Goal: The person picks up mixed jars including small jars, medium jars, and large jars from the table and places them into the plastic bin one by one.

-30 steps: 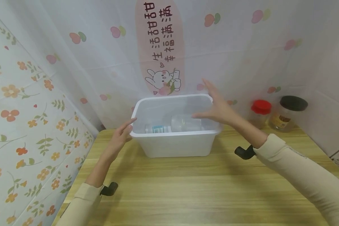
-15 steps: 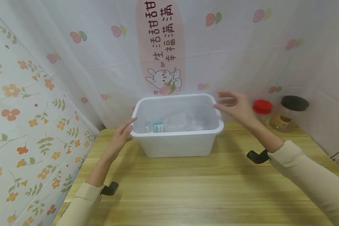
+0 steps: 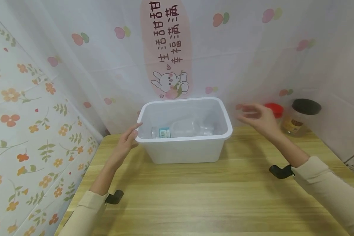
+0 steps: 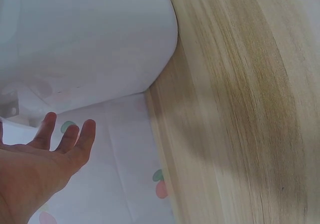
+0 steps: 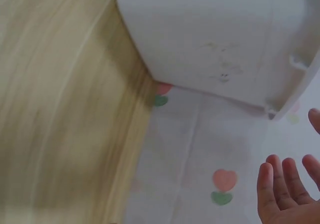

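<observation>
A white plastic bin (image 3: 184, 144) is seen at the back edge of a wooden worktop (image 3: 194, 196), against a wall covered with patterned sheeting. Inside it a clear bottle (image 3: 183, 131) is laid on its side, with a small blue-and-white label near its left end; its outline is faint through the translucent walls, and its cap cannot be made out. The left hand (image 3: 127, 141) is held with fingers straight, the fingertips touching the bin's left rim. The right hand (image 3: 258, 119) is spread and empty, raised just beside the bin's right side and apart from it. A red-lidded jar (image 3: 273, 109) is partly hidden behind that hand; a black-lidded jar (image 3: 302, 117) is placed further right, near the back right corner. In both wrist views, only fingertips, the bin's underside and blurred wood grain are shown.
</observation>
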Demonstrator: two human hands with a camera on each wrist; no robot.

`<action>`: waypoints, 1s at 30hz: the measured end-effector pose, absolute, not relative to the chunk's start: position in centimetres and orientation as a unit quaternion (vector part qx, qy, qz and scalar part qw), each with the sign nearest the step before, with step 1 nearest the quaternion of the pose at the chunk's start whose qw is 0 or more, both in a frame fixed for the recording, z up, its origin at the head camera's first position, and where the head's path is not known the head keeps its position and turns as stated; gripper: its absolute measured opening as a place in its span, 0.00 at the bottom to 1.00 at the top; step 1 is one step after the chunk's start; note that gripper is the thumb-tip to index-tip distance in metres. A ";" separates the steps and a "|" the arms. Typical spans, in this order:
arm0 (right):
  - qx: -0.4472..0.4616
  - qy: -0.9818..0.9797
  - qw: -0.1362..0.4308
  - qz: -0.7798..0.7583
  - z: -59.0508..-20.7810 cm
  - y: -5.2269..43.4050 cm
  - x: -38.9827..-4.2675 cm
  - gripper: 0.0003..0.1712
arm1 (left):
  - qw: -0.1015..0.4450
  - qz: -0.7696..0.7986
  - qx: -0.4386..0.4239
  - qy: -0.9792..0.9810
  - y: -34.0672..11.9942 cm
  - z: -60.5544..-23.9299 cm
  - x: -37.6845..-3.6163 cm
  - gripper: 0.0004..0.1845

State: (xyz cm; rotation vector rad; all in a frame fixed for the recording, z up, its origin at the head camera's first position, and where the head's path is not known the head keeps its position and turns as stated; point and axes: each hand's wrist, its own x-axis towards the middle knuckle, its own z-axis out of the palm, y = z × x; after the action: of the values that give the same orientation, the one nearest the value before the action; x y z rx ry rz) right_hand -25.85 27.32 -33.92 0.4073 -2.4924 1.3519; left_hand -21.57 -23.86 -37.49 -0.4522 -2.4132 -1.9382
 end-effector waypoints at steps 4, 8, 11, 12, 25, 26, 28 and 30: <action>0.132 -0.870 0.108 0.463 -34.7 28.1 -25.6 0.33 | 0.007 -0.617 -0.145 -0.773 -23.9 -37.5 -21.6 0.28; 0.131 -0.870 0.085 0.468 -35.6 28.6 -25.5 0.35 | 0.008 -0.616 -0.146 -0.774 -23.9 -37.5 -21.7 0.27; 0.143 -0.867 0.087 0.470 -36.3 28.7 -25.6 0.35 | 0.008 -0.615 -0.145 -0.775 -23.9 -37.6 -21.7 0.27; 0.147 -0.866 0.089 0.470 -36.5 28.8 -25.6 0.35 | 0.007 -0.615 -0.145 -0.775 -23.9 -37.6 -21.7 0.27; 0.180 -0.855 0.084 0.479 -38.7 29.2 -25.2 0.32 | 0.006 -0.613 -0.145 -0.777 -24.1 -37.7 -21.7 0.27; 0.181 -0.855 0.081 0.480 -38.9 29.2 -25.2 0.32 | 0.006 -0.612 -0.145 -0.778 -24.1 -37.7 -21.7 0.28; 0.179 -0.855 0.075 0.482 -39.1 29.3 -25.1 0.32 | 0.006 -0.610 -0.145 -0.779 -24.1 -37.7 -21.7 0.28; 0.178 -0.855 0.071 0.483 -39.3 29.4 -25.0 0.31 | 0.008 -0.609 -0.145 -0.780 -24.2 -37.8 -21.7 0.28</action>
State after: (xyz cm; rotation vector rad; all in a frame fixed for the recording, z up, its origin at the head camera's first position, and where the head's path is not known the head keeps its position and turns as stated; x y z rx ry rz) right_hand -24.97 29.44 -39.28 0.5349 -2.5705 1.4514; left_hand -21.68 -24.16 -37.77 -0.4535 -2.4377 -1.9041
